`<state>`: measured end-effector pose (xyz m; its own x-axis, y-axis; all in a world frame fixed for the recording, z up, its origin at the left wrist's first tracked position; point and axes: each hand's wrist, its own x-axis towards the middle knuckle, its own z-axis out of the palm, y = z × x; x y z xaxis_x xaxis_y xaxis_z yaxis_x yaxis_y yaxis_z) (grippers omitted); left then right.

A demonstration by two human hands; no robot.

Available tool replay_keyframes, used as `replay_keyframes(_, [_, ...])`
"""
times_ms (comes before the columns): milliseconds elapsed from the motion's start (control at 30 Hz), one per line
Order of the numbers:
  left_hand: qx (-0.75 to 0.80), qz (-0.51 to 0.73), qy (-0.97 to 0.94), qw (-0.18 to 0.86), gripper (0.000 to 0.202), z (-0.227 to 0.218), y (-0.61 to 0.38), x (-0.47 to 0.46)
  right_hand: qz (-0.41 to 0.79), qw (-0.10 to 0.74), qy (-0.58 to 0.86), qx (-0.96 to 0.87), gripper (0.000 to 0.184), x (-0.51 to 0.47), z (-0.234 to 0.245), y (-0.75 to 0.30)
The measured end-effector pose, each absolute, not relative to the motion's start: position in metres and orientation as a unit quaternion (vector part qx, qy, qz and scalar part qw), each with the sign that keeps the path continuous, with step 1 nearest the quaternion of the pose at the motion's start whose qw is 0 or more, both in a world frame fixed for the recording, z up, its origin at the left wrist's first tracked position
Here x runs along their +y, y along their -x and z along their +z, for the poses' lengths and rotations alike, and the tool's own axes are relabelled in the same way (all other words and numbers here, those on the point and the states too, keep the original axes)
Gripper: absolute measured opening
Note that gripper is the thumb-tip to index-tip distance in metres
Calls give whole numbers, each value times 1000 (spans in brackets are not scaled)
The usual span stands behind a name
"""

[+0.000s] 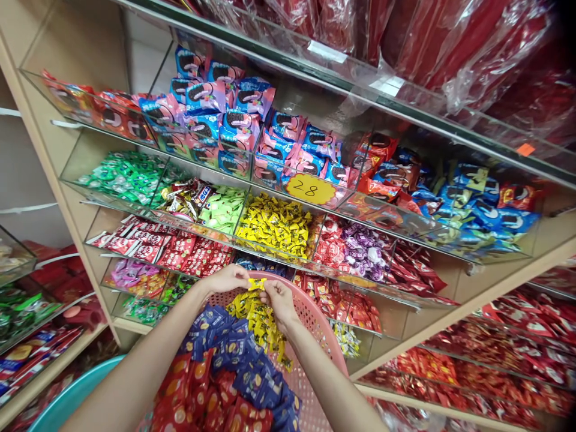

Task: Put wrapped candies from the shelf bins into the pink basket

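Between my two hands is a small yellow-wrapped candy, pinched at its ends. My left hand grips its left end, and my right hand has the right end between thumb and fingers. Both hands are above the far part of a pink perforated basket. Below them in the basket lies a pile of the same yellow candies. Nearer to me are dark blue packets and red packets. My forearms cover parts of the basket rim.
Tiered shelves with clear dividers rise in front, holding green candies, yellow candies, purple-white candies and blue-pink packets. A yellow tag reads 28. A teal tub stands at lower left. More red packets fill shelves at right.
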<state>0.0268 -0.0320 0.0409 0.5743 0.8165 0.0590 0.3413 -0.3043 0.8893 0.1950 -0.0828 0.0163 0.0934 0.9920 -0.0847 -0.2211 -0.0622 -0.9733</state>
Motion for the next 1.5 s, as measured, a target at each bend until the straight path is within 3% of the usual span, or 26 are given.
replay_keyframes(167, [389,258,-760,453,19,41,-27,-32,494,545,479,-479,29,-80,14,-200])
replay_keyframes(567, [345,256,-806,408,34,42,-25,-31,541,557,476,-414,31,-80,20,-188])
replay_keyframes(1233, [355,249,-770,468,22,50,-24,-36,504,494,481,-521,29,-80,12,-208])
replay_keyframes(1333, [350,237,-773,473,23,51,-23,-35,397,468,502,-609,27,-86,16,-216])
replay_keyframes(1500, [352,231,-774,473,23,52,-22,-35,65,357,491,-792,33,-99,29,-226])
